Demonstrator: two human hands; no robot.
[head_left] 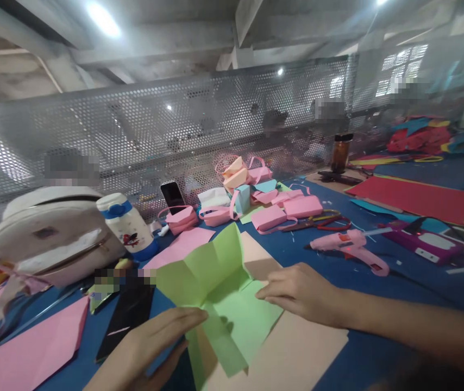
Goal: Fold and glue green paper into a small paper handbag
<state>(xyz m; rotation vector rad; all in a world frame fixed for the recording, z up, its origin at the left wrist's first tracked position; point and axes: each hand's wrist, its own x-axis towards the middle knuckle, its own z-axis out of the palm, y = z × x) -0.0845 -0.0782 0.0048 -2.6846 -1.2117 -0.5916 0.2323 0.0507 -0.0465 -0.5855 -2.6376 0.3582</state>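
Observation:
A creased light-green sheet of paper (232, 304) lies partly unfolded in front of me, its back flaps standing up. Under it is a peach sheet of paper (301, 347). My left hand (154, 339) is at the green sheet's left edge, fingers stretched out and the index fingertip touching it, thumb apart below. On the right flap, my right hand (301, 293) has its fingers bent and pressed together at the paper's edge; the thumb is mostly hidden. Pink paper (189, 244) lies behind the green sheet.
A pink glue gun (342, 244) rests at the right near a purple box (423, 239). Scissors (317, 221) and several small paper bags (268, 217) lie behind. At left are a bottle (128, 228), a backpack (52, 233) and a black phone-like slab (128, 315). A perforated metal screen (199, 125) stands behind.

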